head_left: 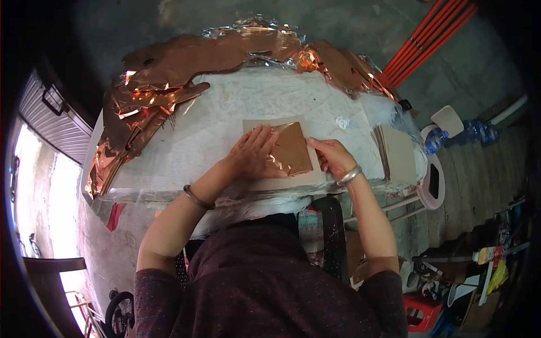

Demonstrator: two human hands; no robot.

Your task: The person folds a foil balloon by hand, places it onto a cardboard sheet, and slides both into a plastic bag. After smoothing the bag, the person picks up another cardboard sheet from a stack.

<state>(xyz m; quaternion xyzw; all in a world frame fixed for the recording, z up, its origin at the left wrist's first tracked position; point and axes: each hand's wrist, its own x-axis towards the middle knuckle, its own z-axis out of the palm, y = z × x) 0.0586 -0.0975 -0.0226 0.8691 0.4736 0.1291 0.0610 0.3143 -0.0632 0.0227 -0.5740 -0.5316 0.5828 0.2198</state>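
Note:
A square of shiny copper-coloured foil (295, 147) lies on a larger beige cardboard sheet (307, 179) at the near side of the cloth-covered table. My left hand (252, 154) rests flat over the foil's left part, fingers stretched out, hiding that side. At the right edge of the cardboard is my right hand (335, 157), its thumb on top and its other fingers curled at the side, gripping the edge. Crinkles show in the foil beside my left palm.
Large crumpled copper foil sheets (217, 53) line the table's far and left edges. A stack of beige cardboard sheets (397, 152) stands at the right. Beyond it are a white stool (433, 188) and plastic bottles (435, 139). Red poles (431, 39) lean at the far right.

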